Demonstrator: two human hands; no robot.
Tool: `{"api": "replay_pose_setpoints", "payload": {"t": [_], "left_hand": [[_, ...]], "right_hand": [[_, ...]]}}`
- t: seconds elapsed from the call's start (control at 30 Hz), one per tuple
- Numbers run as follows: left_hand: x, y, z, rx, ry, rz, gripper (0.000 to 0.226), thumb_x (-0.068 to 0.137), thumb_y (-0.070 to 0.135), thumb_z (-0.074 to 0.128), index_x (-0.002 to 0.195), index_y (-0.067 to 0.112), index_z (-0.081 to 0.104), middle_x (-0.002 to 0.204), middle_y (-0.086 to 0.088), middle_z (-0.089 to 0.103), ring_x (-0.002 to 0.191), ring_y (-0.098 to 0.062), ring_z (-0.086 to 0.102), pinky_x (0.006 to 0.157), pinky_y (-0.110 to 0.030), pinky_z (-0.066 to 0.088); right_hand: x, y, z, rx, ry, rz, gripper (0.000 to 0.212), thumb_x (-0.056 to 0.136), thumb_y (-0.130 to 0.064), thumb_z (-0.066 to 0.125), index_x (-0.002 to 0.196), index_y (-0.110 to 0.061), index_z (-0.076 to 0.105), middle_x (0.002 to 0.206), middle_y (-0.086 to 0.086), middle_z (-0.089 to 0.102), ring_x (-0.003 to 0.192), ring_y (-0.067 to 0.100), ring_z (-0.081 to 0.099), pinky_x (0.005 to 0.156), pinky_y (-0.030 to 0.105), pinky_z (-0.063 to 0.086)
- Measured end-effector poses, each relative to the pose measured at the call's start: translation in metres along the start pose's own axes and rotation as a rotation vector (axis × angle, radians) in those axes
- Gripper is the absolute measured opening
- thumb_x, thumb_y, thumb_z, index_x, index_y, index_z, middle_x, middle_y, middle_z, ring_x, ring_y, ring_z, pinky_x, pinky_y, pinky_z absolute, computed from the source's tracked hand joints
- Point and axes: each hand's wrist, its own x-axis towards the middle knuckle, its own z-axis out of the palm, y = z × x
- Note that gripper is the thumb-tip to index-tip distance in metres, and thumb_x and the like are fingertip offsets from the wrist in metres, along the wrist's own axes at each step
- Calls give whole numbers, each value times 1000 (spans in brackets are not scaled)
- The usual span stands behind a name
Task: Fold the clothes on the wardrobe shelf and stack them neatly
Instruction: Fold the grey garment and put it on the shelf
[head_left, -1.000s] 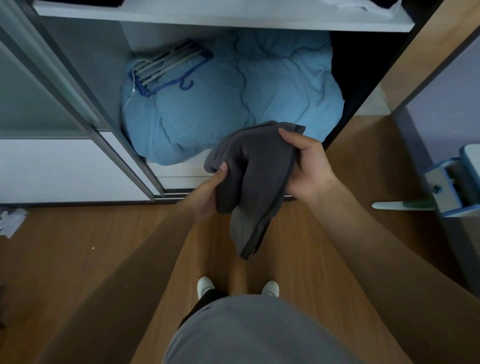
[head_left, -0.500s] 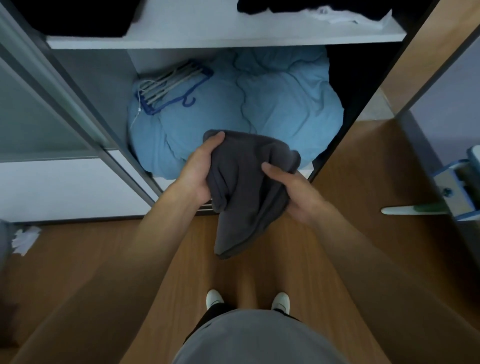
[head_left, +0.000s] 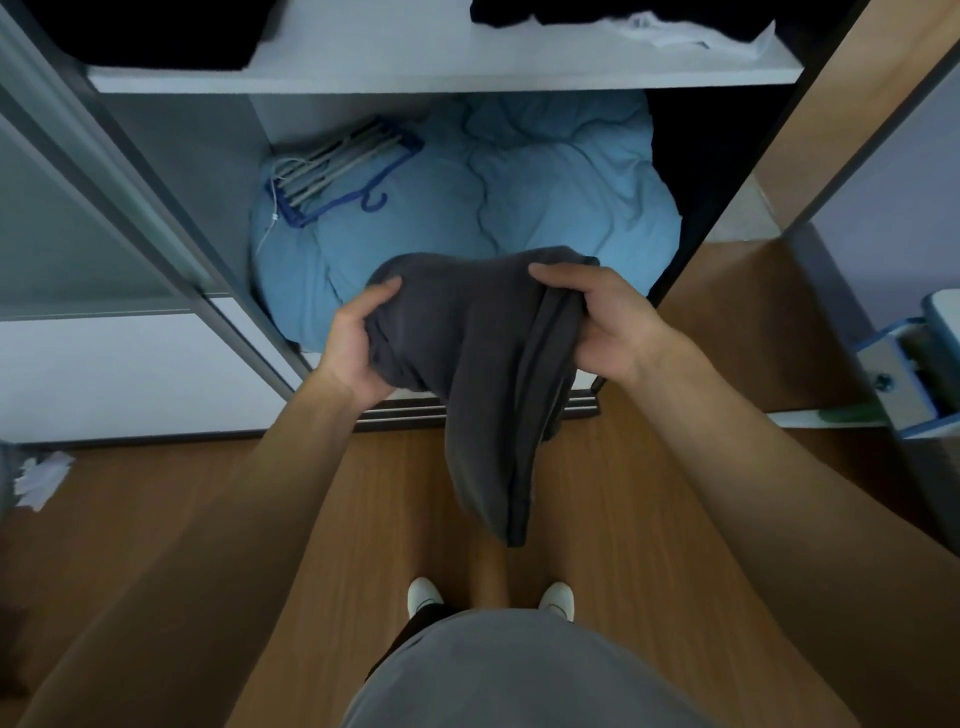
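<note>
Cloth (head_left: 467, 353), dark grey, hangs lengthwise with its narrow end pointing at the floor; left hand (head_left: 358, 343) and right hand (head_left: 608, 322) grip its bunched top corners.

Dark grey garment (head_left: 470, 353), bunched, gripped at both top corners, tail hanging above wooden floor

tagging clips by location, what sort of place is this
Probably a bedroom, at an open wardrobe: a shelf with clothes, a blue duvet stuffed beneath it with a hanger on top, and a wood floor.
</note>
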Motion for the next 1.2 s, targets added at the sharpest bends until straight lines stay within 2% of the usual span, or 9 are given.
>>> {"api": "replay_pose_setpoints", "payload": {"t": [0.23,0.43,0.57,0.63,0.7,0.8,0.9,1.0,1.2], "left_hand": [[6,34,-3,45,-28,21,40,93,21,51,123,-1,65,125,-16,66,116,-28,64,103,-41,48],[12,46,16,199,101,-98,33,94,22,53,115,5,72,121,-15,70,104,-27,71,94,-40,53],[11,53,18,171,167,-66,41,94,29,57,126,4,65,131,-15,65,114,-28,66,101,-41,51],[6,53,14,110,144,-30,46,93,36,59,128,5,64,131,-15,65,118,-29,65,102,-41,50],[1,53,11,97,101,-39,46,94,37,57,128,7,64,127,-13,68,116,-27,66,100,-39,50],[1,51,13,248,100,-82,36,96,21,54,126,4,64,122,-13,70,108,-24,68,101,-38,48],[5,46,23,401,204,-142,41,96,11,51,136,1,57,128,-18,64,108,-26,63,103,-39,48],[7,36,28,411,273,-166,40,98,9,50,136,1,57,115,-15,66,95,-23,65,92,-35,52],[10,26,7,536,323,-154,44,92,8,64,134,10,54,121,-14,68,93,-24,68,73,-35,55]], "right_hand": [[3,4,-24,-105,-70,-92,43,87,-9,70,127,2,61,121,18,70,112,31,68,97,43,55],[4,24,-30,-60,-289,-123,46,91,-7,62,136,-9,52,133,12,64,122,28,61,102,40,51],[10,39,-20,-56,-195,-122,57,88,1,66,141,-9,49,136,12,61,125,29,59,106,44,48],[12,37,-13,21,-119,-119,45,88,2,65,132,-5,58,126,15,67,115,29,65,99,42,53],[16,27,-10,100,-49,-75,17,91,-2,61,104,-2,73,102,14,75,93,26,73,85,38,60],[23,15,-18,240,-13,13,26,90,-15,60,72,-5,76,82,12,75,76,26,73,76,36,61],[21,20,-29,226,-43,9,25,87,-20,61,97,-1,74,99,15,74,95,29,70,90,38,53],[22,37,-44,31,34,9,31,90,-11,62,119,-2,66,114,13,72,108,29,68,93,39,54],[38,51,-45,-143,222,14,42,84,1,69,125,4,60,99,14,71,82,23,69,61,29,58]]}}
